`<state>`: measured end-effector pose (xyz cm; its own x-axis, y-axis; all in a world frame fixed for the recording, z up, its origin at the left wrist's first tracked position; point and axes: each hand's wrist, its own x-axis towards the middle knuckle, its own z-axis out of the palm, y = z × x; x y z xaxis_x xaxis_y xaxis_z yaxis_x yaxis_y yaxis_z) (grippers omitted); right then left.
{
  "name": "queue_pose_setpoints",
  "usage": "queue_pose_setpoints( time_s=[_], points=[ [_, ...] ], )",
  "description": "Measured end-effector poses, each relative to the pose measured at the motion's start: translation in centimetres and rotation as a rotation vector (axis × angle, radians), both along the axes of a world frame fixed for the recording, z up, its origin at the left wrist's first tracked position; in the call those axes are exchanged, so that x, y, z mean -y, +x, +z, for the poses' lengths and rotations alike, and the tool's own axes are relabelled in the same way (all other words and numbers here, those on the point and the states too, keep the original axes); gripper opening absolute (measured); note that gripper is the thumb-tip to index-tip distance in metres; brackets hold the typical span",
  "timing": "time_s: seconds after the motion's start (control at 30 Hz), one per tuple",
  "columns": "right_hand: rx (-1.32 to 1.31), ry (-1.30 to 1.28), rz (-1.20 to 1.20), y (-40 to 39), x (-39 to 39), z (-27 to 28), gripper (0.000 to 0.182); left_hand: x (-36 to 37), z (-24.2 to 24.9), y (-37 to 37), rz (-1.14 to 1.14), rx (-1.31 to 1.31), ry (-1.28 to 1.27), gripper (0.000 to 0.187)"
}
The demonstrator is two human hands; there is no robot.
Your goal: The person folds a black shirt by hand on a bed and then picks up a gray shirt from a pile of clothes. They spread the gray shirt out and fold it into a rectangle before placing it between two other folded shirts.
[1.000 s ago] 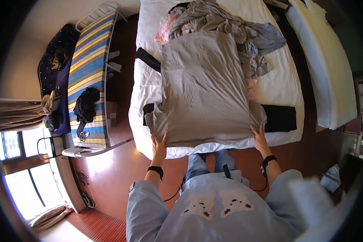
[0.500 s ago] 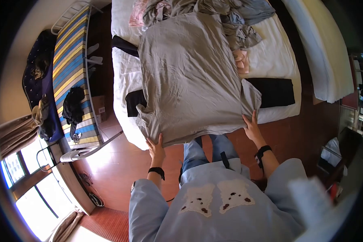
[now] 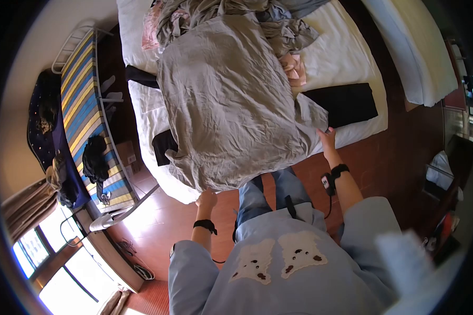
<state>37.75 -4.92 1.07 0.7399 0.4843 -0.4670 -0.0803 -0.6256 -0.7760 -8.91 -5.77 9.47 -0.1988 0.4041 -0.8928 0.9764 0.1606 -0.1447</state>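
Observation:
A wrinkled grey T-shirt (image 3: 226, 100) lies spread over the white bed, its near edge along the bed's front. My left hand (image 3: 207, 198) is closed at the shirt's near left corner, with the cloth's edge at its fingers. At the near right corner, by the sleeve, my right hand (image 3: 327, 143) pinches the cloth's edge between thumb and fingers. Folded black cloth (image 3: 347, 104) lies to the right of that sleeve. Another black piece (image 3: 164, 147) shows from under the shirt's left side.
A heap of grey clothes (image 3: 205, 13) and a pink piece (image 3: 293, 70) lie on the white bed (image 3: 352, 50). A striped folding cot (image 3: 81, 100) with black clothing (image 3: 95, 160) stands left. A white mattress-like pad (image 3: 410, 50) is at right. A cable hangs by my right wrist.
Both hands were spread flat on the shirt's near corners; now their fingers have closed at its edge. The near edge looks more bunched on the left. The camera view has turned slightly.

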Motion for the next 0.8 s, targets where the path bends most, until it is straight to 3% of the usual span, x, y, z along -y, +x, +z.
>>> queue_pose_setpoints(
  time_s=[0.07, 0.17, 0.2, 0.3, 0.43, 0.53, 0.63, 0.73, 0.8],
  points=[
    [-0.132, -0.088, -0.124, 0.6, -0.9, -1.0, 0.051, 0.1, -0.1, 1.0, -0.006, 0.108, 0.076, 0.036],
    [-0.306, -0.058, -0.112, -1.2, -2.1, 3.4, 0.053, 0.2, 0.0, 2.8, -0.010, 0.228, 0.155, 0.035],
    [-0.222, -0.120, -0.032, -1.2, -2.1, 2.9, 0.045, 0.0, 0.0, 3.4, -0.011, 0.262, 0.177, 0.034],
    [0.408, -0.136, 0.140, -1.5, -1.1, 2.5, 0.038, -0.4, -1.6, 4.3, 0.004, 0.395, 0.204, 0.034],
    [0.519, -0.083, 0.248, -4.8, -1.2, 6.1, 0.023, -2.0, -1.6, 7.1, 0.023, 0.515, 0.229, 0.033],
    [0.532, 0.073, 0.618, -7.7, -0.6, 7.6, 0.013, -3.4, -2.3, 9.8, 0.086, 0.708, 0.298, 0.032],
    [0.484, 0.370, 1.011, -11.0, -0.4, 8.3, 0.019, -5.1, -3.9, 12.3, 0.391, 0.875, 0.160, 0.038],
    [0.628, 0.271, 1.463, -13.4, 0.4, 7.7, 0.029, -6.8, -4.7, 14.6, 0.983, 1.005, -0.058, 0.043],
    [0.627, 0.231, 1.552, -13.8, 1.6, 6.9, 0.030, -7.4, -5.4, 15.5, 0.884, 0.928, 0.050, 0.046]
  ],
)
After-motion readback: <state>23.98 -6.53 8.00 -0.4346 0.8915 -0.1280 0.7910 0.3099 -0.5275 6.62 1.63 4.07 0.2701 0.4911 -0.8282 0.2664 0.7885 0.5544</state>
